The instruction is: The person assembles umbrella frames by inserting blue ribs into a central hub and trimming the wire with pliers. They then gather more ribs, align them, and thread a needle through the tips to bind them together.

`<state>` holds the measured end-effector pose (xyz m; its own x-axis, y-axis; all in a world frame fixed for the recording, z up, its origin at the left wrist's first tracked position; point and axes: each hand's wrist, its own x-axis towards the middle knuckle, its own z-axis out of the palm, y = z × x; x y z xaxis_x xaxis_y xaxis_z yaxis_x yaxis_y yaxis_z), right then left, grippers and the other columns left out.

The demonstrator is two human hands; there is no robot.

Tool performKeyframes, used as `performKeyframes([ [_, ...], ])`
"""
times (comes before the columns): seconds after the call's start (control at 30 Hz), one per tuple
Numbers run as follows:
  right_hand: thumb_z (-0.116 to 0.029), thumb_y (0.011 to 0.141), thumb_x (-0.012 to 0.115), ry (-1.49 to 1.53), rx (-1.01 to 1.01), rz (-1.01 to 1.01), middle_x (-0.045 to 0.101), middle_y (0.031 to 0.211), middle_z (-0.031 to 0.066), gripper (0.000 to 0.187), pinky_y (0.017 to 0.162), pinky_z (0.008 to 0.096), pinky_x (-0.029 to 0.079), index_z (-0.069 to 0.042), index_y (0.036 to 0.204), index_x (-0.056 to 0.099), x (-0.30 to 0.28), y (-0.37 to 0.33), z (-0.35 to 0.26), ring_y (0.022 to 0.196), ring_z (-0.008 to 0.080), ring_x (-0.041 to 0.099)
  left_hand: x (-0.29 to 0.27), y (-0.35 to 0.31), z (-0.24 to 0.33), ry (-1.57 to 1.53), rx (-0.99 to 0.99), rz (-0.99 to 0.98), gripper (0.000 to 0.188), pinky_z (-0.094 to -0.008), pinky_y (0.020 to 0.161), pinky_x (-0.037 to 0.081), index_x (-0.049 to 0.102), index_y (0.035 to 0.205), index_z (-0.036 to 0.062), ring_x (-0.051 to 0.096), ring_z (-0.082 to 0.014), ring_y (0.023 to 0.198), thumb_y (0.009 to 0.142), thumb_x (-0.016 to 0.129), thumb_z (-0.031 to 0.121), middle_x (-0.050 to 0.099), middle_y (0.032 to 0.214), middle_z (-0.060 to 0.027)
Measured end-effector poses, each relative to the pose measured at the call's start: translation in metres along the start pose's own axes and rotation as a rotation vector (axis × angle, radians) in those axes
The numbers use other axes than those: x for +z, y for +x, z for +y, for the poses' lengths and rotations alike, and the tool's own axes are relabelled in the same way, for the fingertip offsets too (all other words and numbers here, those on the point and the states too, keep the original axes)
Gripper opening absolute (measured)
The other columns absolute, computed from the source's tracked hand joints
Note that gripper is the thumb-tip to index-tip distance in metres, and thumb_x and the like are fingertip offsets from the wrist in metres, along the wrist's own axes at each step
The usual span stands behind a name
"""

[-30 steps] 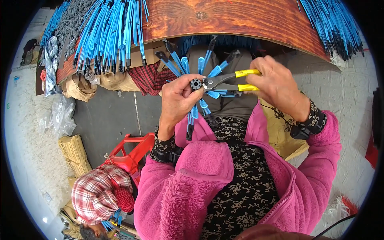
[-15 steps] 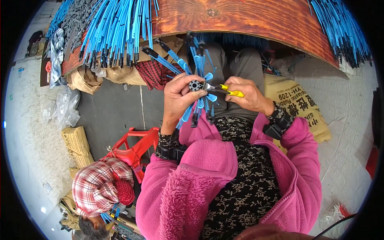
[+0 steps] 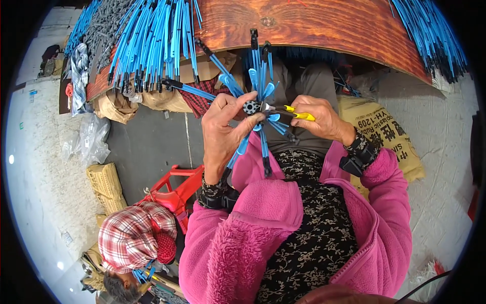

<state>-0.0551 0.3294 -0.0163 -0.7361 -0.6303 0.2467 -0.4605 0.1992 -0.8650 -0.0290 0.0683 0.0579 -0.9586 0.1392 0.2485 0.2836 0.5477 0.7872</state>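
Note:
In front of my chest, my left hand pinches a small round black hub between thumb and fingers. Blue plastic arms with black tips fan out from around the hub. Closed round the handles of yellow-handled pliers is my right hand. The metal jaws of the pliers reach the hub's right side, by my left thumb; what they grip there I cannot make out.
A wooden table carries blue rods at left and more blue rods at right. A yellow sack lies on the floor at right. At lower left, a person in a checked top works beside a red plastic stool.
The hub with its blue arms has turned in my left hand, and the arms point in different directions. Both hands and the pliers have shifted slightly in view.

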Motion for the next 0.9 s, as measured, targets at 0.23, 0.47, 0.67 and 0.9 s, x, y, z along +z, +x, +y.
performKeyframes([
  [0.23, -0.020, 0.084, 0.077, -0.040, -0.029, 0.050, 0.057, 0.082, 0.0121, 0.027, 0.065, 0.0403, 0.046, 0.002, 0.087, 0.061, -0.005, -0.004, -0.003, 0.075, 0.0318, 0.058, 0.006, 0.002, 0.001, -0.008, 0.053, 0.045, 0.043, -0.0320, 0.072, 0.052, 0.073, 0.110, 0.0051, 0.064, -0.0236, 0.082, 0.069, 0.085, 0.007, 0.067, 0.093, -0.0100],
  [0.47, -0.010, 0.079, 0.077, -0.096, -0.045, -0.030, 0.060, 0.089, 0.0139, 0.023, 0.070, 0.0398, 0.047, 0.002, 0.085, 0.058, -0.011, 0.001, -0.009, 0.082, 0.0336, 0.060, 0.020, -0.007, -0.008, -0.278, 0.003, -0.008, 0.033, -0.0330, 0.085, 0.049, 0.062, 0.109, 0.0017, 0.064, -0.0233, 0.093, 0.080, 0.076, 0.004, 0.066, 0.100, -0.0105],
  [0.67, -0.012, 0.079, 0.076, -0.225, -0.032, -0.032, 0.060, 0.089, 0.0124, 0.022, 0.070, 0.0400, 0.048, 0.000, 0.086, 0.060, -0.032, 0.005, -0.020, 0.083, 0.0331, 0.060, 0.033, -0.011, -0.031, -0.502, -0.055, -0.069, 0.029, -0.0307, 0.087, 0.047, 0.057, 0.110, 0.0029, 0.062, -0.0194, 0.097, 0.085, 0.071, 0.005, 0.064, 0.106, -0.0092],
  [0.9, -0.020, 0.080, 0.077, -0.362, -0.044, -0.030, 0.060, 0.088, 0.0113, 0.024, 0.070, 0.0398, 0.048, -0.002, 0.085, 0.062, -0.049, 0.004, -0.035, 0.083, 0.0317, 0.060, 0.048, -0.007, -0.033, -0.829, -0.079, -0.008, 0.031, -0.0289, 0.088, 0.047, 0.054, 0.110, 0.0034, 0.059, -0.0158, 0.097, 0.085, 0.072, 0.005, 0.062, 0.105, -0.0082],
])
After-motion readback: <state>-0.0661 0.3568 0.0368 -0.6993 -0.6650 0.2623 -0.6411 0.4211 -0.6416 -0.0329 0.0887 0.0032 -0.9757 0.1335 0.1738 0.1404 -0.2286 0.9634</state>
